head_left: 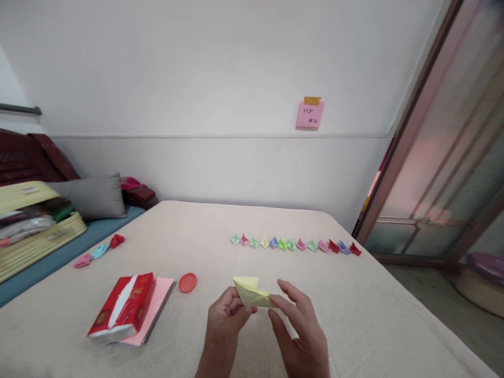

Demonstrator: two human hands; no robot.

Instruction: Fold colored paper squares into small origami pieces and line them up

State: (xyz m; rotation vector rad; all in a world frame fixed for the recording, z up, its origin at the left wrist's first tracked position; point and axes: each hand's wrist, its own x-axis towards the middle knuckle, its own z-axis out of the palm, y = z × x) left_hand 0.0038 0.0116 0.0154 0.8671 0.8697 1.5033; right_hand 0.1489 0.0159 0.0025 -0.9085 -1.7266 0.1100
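Note:
A pale yellow folded paper [252, 295] is held up over the cloth-covered table, its left part rising to a pointed flap. My left hand [226, 317] pinches its lower left side between thumb and fingers. At the paper's right end, my right hand [297, 328] has its thumb and index finger around the tip, while the other fingers stay raised. Beyond the hands stands a row of small origami pieces in several colours, among them a yellow one [264, 242] and a dark red one [355, 249].
Left of the hands lie a red tissue pack [125, 307] on pink paper sheets [155, 310] and a round red lid [188, 282]. More folded pieces, including a blue one [101, 251], sit at the table's left edge. A pink note [310, 114] is taped to the wall.

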